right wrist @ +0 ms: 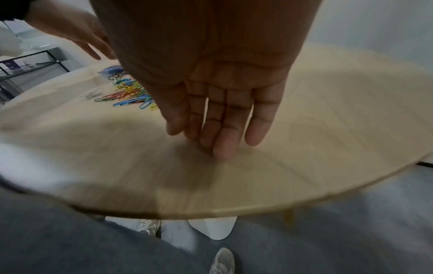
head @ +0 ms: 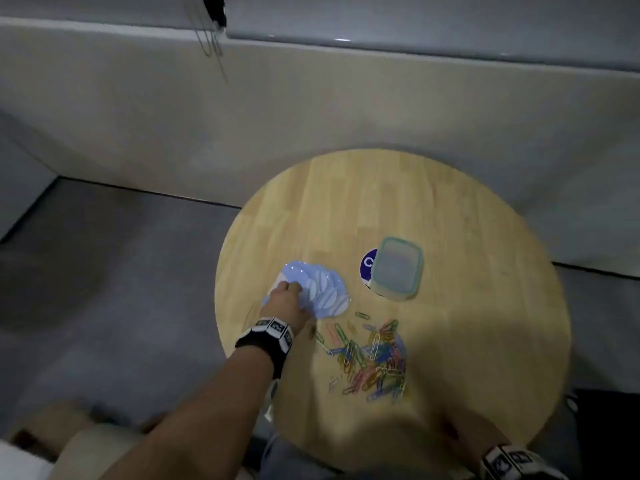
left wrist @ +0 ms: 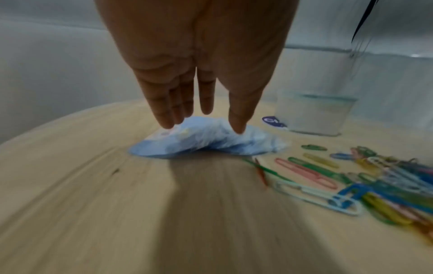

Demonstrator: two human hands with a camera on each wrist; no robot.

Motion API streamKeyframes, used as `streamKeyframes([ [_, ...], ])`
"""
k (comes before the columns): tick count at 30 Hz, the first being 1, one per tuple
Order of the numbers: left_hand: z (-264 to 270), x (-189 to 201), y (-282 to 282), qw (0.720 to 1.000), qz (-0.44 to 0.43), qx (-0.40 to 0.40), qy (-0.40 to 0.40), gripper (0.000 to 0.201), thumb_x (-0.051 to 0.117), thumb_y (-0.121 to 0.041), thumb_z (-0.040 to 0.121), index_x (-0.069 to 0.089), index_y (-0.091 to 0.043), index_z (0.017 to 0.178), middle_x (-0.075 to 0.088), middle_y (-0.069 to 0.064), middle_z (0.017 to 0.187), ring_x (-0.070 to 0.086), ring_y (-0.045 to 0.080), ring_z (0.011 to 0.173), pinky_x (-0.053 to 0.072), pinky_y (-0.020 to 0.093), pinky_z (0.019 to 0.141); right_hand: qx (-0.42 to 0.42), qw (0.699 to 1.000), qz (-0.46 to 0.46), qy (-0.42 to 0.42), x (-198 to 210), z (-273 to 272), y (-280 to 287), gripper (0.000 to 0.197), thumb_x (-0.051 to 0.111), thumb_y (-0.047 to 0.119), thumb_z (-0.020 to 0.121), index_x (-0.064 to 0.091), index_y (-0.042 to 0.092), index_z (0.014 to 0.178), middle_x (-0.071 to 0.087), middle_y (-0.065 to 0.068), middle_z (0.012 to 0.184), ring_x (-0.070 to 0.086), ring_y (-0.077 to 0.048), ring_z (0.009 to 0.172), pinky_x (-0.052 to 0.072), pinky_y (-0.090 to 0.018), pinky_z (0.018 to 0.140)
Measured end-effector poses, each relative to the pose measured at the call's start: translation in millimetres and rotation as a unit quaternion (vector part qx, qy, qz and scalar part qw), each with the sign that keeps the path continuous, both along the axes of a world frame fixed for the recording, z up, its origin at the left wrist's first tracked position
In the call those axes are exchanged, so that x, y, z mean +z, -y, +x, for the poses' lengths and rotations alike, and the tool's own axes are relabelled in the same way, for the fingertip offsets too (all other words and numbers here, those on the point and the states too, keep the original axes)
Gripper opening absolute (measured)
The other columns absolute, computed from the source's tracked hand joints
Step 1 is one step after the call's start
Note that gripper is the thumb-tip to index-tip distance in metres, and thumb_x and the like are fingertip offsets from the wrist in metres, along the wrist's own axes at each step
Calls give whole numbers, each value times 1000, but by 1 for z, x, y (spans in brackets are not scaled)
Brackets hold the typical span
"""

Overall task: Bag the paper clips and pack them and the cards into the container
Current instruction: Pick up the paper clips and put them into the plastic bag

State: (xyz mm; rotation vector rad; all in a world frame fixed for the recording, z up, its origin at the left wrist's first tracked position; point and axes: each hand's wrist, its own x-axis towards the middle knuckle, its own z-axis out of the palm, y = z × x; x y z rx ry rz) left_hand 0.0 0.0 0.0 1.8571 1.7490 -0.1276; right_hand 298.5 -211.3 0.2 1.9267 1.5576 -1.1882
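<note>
On the near part of the round wooden bench [head: 450, 220] the paper clips [head: 375, 358] lie loose in a many-coloured heap, with a few strays spread toward the left. Just beyond them, to the left, lies a crumpled pale blue plastic bag [head: 322, 289] with lighter oval patterns; what it holds cannot be made out. The left hand [head: 285, 303] reaches onto this bag: in the left wrist view its fingers [left wrist: 164, 111] are extended and close together, the thumb set apart from them, the tips at the top of the bag, with no closed grasp visible. To the right of the bag, well apart from it, stands the container [head: 398, 268], a translucent rectangular box with a greenish rim, resting partly over a round dark blue sticker [head: 367, 263] with white lettering. The right hand [right wrist: 222, 115] is over the near right part of the bench, fingers straight and relaxed, fingertips at the wood, holding nothing. Below the bench edge, grey trousers and a pale shoe [right wrist: 222, 261] show.
</note>
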Motion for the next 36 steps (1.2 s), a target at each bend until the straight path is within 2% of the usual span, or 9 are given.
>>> streamKeyframes([
  [3,0,-2,-10,999,-33,-11,-39,37,55,-23,83,49,-7,116,50,16,122,51,34,111,42,39,88,-36,999,9,-2,2,1,0,37,41,42,92,53,22,121,57,-6,131,54,-20,119,39,-26,97],
  [7,-5,1,-15,995,-37,-55,-71,22,50,-17,88,60,-5,102,64,16,109,57,31,103,41,31,79,-11,1000,13,5,6,4,-3,32,45,34,90,56,22,117,61,-4,124,57,-23,115,41,-28,93],
  [11,-14,6,-15,995,-28,-46,-78,21,53,-17,85,65,-8,100,68,16,103,60,33,97,44,32,77,-18,998,57,-28,23,4,-26,6,52,35,89,51,32,85,53,13,86,55,-18,90,39,-23,74],
  [17,-12,12,-3,994,-33,-48,-90,27,49,-24,90,64,-8,106,68,15,104,61,32,99,46,35,82,-73,980,172,-67,40,-7,-80,16,60,29,84,49,22,76,66,-2,85,59,-21,78,45,-30,71],
  [22,-10,29,-2,999,14,7,-40,23,45,-9,86,63,-6,101,68,19,99,62,35,94,47,36,77,-90,972,194,-95,45,-12,-104,15,62,30,84,54,19,77,65,0,80,59,-21,76,48,-32,71],
  [27,6,64,7,993,100,50,45,16,43,-10,89,57,-5,82,65,21,77,59,37,73,37,31,58,-118,956,224,-149,64,-16,-113,18,65,26,83,54,21,69,65,-2,73,59,-22,73,46,-32,69],
  [29,28,78,19,988,103,42,105,13,45,-12,89,54,-8,81,61,17,70,55,33,65,34,30,55,-153,938,245,-193,75,-23,-124,16,67,23,80,58,17,68,66,-8,71,60,-24,70,49,-34,69],
  [32,66,85,41,975,65,24,211,11,50,-15,89,58,-16,97,63,8,69,52,23,61,33,28,54,-217,893,257,-299,88,-42,-139,12,66,19,84,60,16,74,67,-13,71,63,-29,67,56,-44,72],
  [36,95,85,64,960,31,-33,277,18,49,-21,83,58,-21,98,63,0,69,55,14,59,44,33,55,-325,845,242,-350,95,-62,-148,31,68,28,84,50,3,86,59,-19,70,57,-24,59,49,-35,57],
])
